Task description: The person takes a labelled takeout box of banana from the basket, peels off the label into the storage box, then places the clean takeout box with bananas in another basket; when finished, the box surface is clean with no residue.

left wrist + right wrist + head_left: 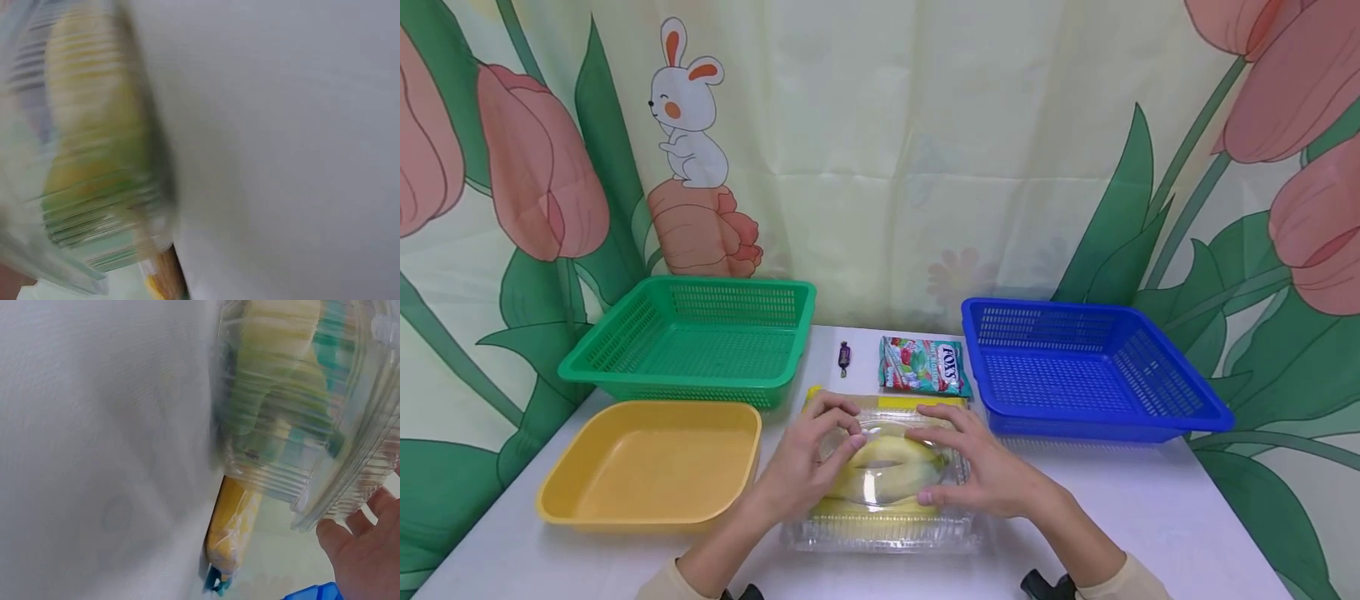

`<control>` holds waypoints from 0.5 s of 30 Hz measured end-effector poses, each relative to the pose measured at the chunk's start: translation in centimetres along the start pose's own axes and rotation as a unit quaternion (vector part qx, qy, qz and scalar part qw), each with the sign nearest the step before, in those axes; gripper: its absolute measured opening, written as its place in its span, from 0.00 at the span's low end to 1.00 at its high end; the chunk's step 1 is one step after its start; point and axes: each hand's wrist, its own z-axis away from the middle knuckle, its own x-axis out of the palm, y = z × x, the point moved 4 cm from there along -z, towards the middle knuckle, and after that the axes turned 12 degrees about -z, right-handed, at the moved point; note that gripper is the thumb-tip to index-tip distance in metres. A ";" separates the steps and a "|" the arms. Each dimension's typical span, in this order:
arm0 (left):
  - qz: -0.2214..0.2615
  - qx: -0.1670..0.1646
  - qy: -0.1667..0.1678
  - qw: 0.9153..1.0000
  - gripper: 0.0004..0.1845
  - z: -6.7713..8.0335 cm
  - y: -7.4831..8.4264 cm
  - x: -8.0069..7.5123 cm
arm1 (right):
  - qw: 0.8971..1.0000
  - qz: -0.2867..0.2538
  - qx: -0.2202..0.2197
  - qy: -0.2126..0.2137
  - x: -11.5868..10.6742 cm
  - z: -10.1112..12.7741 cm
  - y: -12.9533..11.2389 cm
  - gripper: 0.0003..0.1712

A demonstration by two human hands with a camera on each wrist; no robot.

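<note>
A clear plastic clamshell box [880, 533] with curved yellow-green fruit [887, 467], which looks like bananas, sits in front of me with its lid down. My left hand [808, 458] is over the lid's left side, fingers bent and thumb near the index finger; I see nothing plainly held there. My right hand [977, 462] spreads its fingers over the lid's right side. In the right wrist view, its thumb and fingers [359, 525] are by the box's ribbed rim. The left wrist view is blurred and shows the box side [100, 156] with fruit inside.
Behind the box lies a yellow package [917, 402]. Farther back are a small purple wrapped candy [844, 358] and a teal Fox's candy bag [922, 365]. A green basket [700, 387] and a yellow tray [647, 525] stand left, a blue basket [1097, 427] right.
</note>
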 end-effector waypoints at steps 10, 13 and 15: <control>0.121 -0.045 0.073 0.989 0.06 -0.3 -0.7 -2.0 | 1.000 0.001 -0.013 -0.011 0.1 -0.1 0.0 0.42; 0.094 -0.041 0.079 0.992 0.06 -0.6 -0.8 -3.1 | 1.000 0.002 -0.018 -0.006 0.0 -0.1 0.0 0.41; 0.064 -0.048 0.075 0.994 0.06 -0.6 -1.0 -3.8 | 1.000 0.001 -0.019 -0.002 -0.1 0.0 0.1 0.41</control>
